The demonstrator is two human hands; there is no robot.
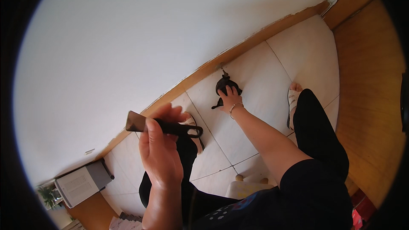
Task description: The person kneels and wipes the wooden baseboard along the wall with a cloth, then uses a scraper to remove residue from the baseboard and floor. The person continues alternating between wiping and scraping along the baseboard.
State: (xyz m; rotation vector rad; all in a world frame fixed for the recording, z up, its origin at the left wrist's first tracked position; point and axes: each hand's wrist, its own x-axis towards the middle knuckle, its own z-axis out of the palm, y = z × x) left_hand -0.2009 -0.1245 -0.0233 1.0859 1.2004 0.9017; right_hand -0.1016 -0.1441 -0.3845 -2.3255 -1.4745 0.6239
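My left hand [159,153] is raised at the left of centre, its fingers closed around a scraper [172,128]. The scraper has a black handle with a hanging loop at its end and a flat, wide metal blade that points left toward the wall. Down by the baseboard, my right hand [231,99] grips a black rounded object [225,81] on or just above the floor. A narrow tip reaches from that object toward the baseboard, and a thin black piece sticks out near my wrist. My palm and fingers cover part of it, so its kind is unclear.
A white wall [119,42] meets a wooden baseboard [206,69] with a rough, worn upper edge. Pale floor tiles [264,72] lie below. A wooden panel [370,81] stands at the right, a small stool [245,189] beneath me, and a grey-white box [81,184] at the lower left.
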